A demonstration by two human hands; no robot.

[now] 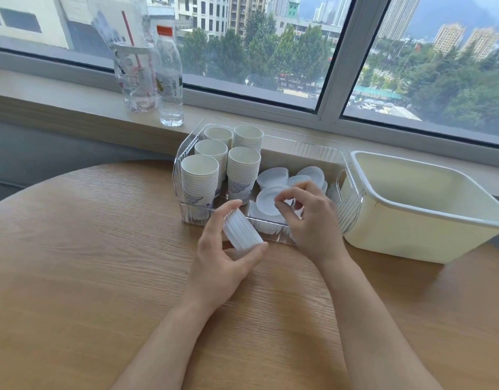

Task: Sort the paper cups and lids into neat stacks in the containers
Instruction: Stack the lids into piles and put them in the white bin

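A clear ribbed container (346, 190) stands on the wooden table. Its left half holds several upright stacks of white paper cups (242, 170). Loose translucent white lids (270, 175) lie in its right half. My left hand (225, 249) grips a stack of lids (241, 232) on its side, just in front of the container's near wall. My right hand (307, 215) reaches into the container and pinches a single lid (266, 202) between thumb and fingers.
A cream plastic tub (428, 209) stands to the right of the clear container, touching it. On the windowsill behind are a water bottle (170, 80) and a clear cup with a red straw (135, 74). The round wooden table (101, 249) spreads to the left and front.
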